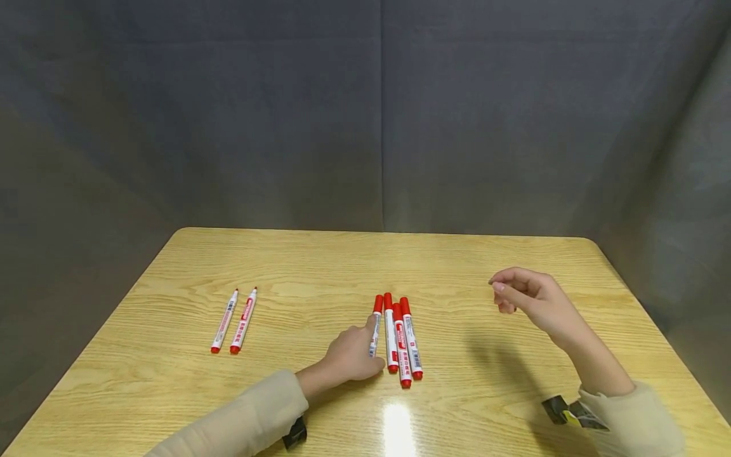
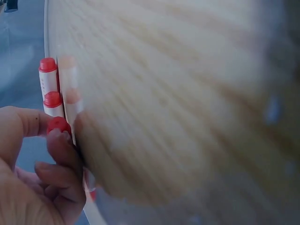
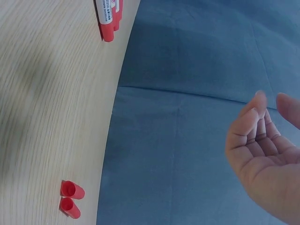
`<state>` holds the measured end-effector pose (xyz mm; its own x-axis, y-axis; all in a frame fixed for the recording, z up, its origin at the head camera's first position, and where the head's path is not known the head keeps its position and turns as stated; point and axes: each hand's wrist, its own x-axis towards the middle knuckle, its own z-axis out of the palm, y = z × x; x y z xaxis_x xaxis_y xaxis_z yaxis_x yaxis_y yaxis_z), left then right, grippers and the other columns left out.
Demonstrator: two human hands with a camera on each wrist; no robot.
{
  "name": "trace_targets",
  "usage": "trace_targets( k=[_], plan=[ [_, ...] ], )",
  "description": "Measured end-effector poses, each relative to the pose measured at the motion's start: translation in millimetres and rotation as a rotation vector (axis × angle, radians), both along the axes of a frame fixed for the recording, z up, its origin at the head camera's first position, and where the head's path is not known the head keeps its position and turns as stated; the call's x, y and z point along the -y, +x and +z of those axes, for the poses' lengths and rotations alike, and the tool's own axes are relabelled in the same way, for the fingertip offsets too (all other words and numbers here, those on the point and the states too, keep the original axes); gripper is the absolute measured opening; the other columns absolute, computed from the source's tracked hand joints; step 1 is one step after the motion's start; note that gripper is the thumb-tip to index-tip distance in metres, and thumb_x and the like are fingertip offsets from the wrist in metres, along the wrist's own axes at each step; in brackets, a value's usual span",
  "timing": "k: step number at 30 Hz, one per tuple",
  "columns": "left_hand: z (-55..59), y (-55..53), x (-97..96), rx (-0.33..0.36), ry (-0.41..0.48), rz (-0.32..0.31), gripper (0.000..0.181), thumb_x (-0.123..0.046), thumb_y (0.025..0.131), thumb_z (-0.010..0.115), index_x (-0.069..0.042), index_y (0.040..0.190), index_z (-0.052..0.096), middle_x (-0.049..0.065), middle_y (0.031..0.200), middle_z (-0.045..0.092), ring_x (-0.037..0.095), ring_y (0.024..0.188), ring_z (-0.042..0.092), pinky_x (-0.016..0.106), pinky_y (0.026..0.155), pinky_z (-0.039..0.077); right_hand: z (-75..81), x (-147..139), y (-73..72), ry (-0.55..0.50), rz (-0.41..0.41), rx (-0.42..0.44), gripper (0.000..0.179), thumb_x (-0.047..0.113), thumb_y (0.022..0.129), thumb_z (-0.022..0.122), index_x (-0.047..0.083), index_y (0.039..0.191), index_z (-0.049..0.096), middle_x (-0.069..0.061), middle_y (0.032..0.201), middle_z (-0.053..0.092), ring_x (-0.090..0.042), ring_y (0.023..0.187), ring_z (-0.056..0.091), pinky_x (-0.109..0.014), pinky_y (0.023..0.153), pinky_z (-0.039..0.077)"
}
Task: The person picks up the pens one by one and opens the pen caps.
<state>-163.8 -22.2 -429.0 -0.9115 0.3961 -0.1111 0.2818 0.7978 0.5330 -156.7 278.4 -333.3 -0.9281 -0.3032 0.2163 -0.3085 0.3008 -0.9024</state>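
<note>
Two uncapped markers (image 1: 244, 322) and a row of four capped markers (image 1: 401, 346) on a wooden table (image 1: 297, 266).
Well left of the row, the uncapped pair side by side, with red tips at the far ends. At the row's left end, left hand (image 1: 349, 353) with thumb and finger clamped on the leftmost capped marker (image 1: 375, 334). Next along the row, three more lying close together. Well to the right of the row, right hand (image 1: 530, 298) raised, with fingers loosely bent and thumb and fingertips apart; also right of the row, two red caps (image 3: 72, 209) on the tabletop.
</note>
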Motion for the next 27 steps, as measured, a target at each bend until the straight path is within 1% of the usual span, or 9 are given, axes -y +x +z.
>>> trace_targets(
  k=[3,8,12,16,18,20,21,25,27],
  plan=[
    [1.0,-0.4,1.6,0.005,0.039,-0.008,0.082,-0.014,0.069,0.066,0.009,0.138,0.028,-0.001,0.052,0.042,0.009,0.042,0.036,0.023,0.037,0.028,0.3,0.7,-0.1,0.003,0.006,-0.005,0.013,0.007,0.093,0.049,0.001,0.099,0.059,-0.006,0.074,0.057,-0.017,0.062,0.052,-0.027,0.057,0.046],
    [-1.3,-2.8,4.9,0.008,0.115,-0.022,0.082,-0.014,0.069,0.065,0.013,0.136,0.027,-0.002,0.053,0.044,0.008,0.043,0.039,0.022,0.039,0.032,-0.8,1.8,-0.8,0.013,0.001,0.005,0.012,0.008,0.093,0.05,0.003,0.099,0.059,-0.002,0.075,0.058,-0.016,0.063,0.054,-0.027,0.057,0.046],
    [-3.1,-2.9,8.2,0.012,0.197,-0.039,0.08,-0.011,0.069,0.063,0.013,0.136,0.027,-0.006,0.048,0.04,0.005,0.038,0.034,0.019,0.036,0.029,-2.3,3.7,-1.3,0.01,0.003,0.017,0.013,0.008,0.093,0.05,0.001,0.099,0.059,-0.006,0.076,0.059,-0.015,0.064,0.055,-0.027,0.059,0.048],
    [-1.1,-0.2,10.5,0.032,0.301,-0.064,0.078,-0.007,0.069,0.061,0.011,0.138,0.026,-0.01,0.041,0.034,0.003,0.033,0.027,0.018,0.033,0.023,-5.5,6.4,-2.8,0.004,0.015,0.025,0.014,0.009,0.093,0.05,-0.001,0.099,0.058,-0.012,0.077,0.059,-0.015,0.063,0.055,-0.027,0.06,0.049],
    [0.2,1.2,10.7,0.041,0.346,-0.071,0.078,-0.006,0.07,0.061,0.008,0.139,0.026,-0.01,0.04,0.033,0.002,0.032,0.026,0.017,0.032,0.023,-7.9,8.2,-4.1,0.0,0.026,0.032,0.015,0.009,0.094,0.05,-0.002,0.099,0.058,-0.01,0.077,0.059,-0.015,0.064,0.055,-0.028,0.06,0.049],
    [3.9,4.2,10.2,0.03,0.387,-0.074,0.078,-0.004,0.071,0.061,0.006,0.14,0.026,-0.011,0.04,0.033,-0.002,0.031,0.024,0.017,0.032,0.022,-9.5,10.9,-5.3,-0.01,0.039,0.037,0.015,0.008,0.094,0.049,-0.001,0.1,0.058,-0.008,0.077,0.059,-0.015,0.064,0.055,-0.027,0.061,0.049],
    [4.8,5.2,9.9,0.025,0.405,-0.078,0.078,-0.003,0.071,0.061,0.004,0.14,0.026,-0.01,0.04,0.033,-0.003,0.03,0.024,0.017,0.032,0.022,-10.4,12.3,-5.9,-0.014,0.043,0.043,0.015,0.009,0.094,0.049,-0.001,0.1,0.058,-0.009,0.077,0.059,-0.015,0.064,0.055,-0.028,0.061,0.049],
    [8.1,8.5,9.2,-0.002,0.454,-0.094,0.079,0.001,0.071,0.061,0.001,0.141,0.026,-0.01,0.041,0.033,-0.005,0.031,0.024,0.016,0.033,0.023,-13.2,19.8,-9.0,-0.022,0.047,0.064,0.016,0.01,0.093,0.05,-0.003,0.1,0.058,-0.011,0.077,0.059,-0.017,0.063,0.054,-0.029,0.061,0.049],
    [8.3,8.6,9.4,-0.005,0.466,-0.105,0.08,0.001,0.07,0.06,0.0,0.142,0.026,-0.009,0.041,0.033,-0.001,0.032,0.026,0.015,0.033,0.023,-14.9,23.5,-11.1,-0.015,0.044,0.075,0.019,0.012,0.093,0.051,-0.005,0.1,0.057,-0.012,0.077,0.058,-0.017,0.063,0.054,-0.029,0.061,0.05]
  ],
)
